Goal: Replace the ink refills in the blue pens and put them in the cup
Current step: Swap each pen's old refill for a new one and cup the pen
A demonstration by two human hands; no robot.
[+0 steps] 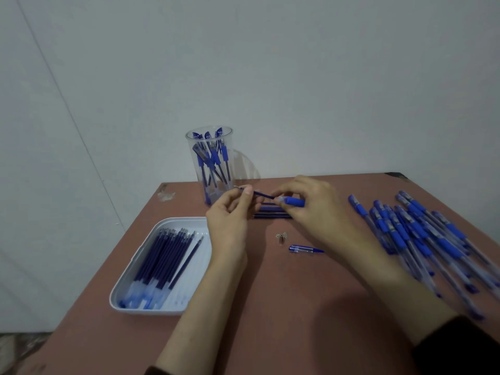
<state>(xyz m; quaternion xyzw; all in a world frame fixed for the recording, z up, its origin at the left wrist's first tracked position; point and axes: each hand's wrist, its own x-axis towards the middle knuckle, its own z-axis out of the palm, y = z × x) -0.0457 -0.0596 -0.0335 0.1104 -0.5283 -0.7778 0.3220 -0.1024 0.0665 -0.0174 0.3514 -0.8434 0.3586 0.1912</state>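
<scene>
With left hand (230, 215) pinches thin dark-blue refill (261, 195), with right hand (313, 209) grips clear blue-gripped pen barrel (293, 202); likely mid-swap, calls next for straight alignment.

Left hand (230, 220), right hand (313, 209) close (fingers (246, 197) pinching).

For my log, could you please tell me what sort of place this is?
Probably a plain indoor workstation: a reddish table against a bare wall, with a tray of refills and a cup of pens.
</scene>
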